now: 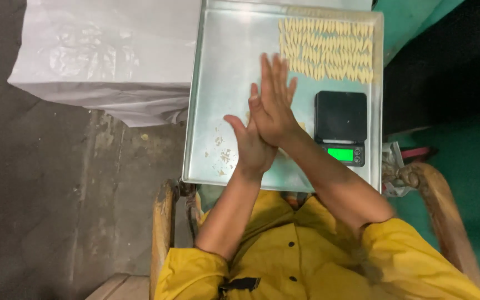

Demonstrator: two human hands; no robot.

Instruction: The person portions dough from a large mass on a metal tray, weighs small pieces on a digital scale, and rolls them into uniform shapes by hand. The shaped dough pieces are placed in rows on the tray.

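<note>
My left hand [249, 149] and my right hand [273, 105] are pressed flat together, palm to palm, above the middle of a shiny metal tray [223, 66]. The right hand lies on top, its fingers stretched toward the tray's far side. Anything between the palms is hidden. Several small pale dough pieces [326, 49], shaped like short spindles, lie in neat rows in the tray's far right corner. A bit of pale dough [301, 126] shows just beside my right wrist. Crumbs [224, 157] are scattered on the tray left of my left hand.
A black digital scale [340, 126] with a lit green display stands on the tray's right side. A white plastic-wrapped block [106, 50] sits left of the tray. Wooden chair arms [445, 211] flank my yellow-sleeved arms. The floor is dark concrete on the left and green on the right.
</note>
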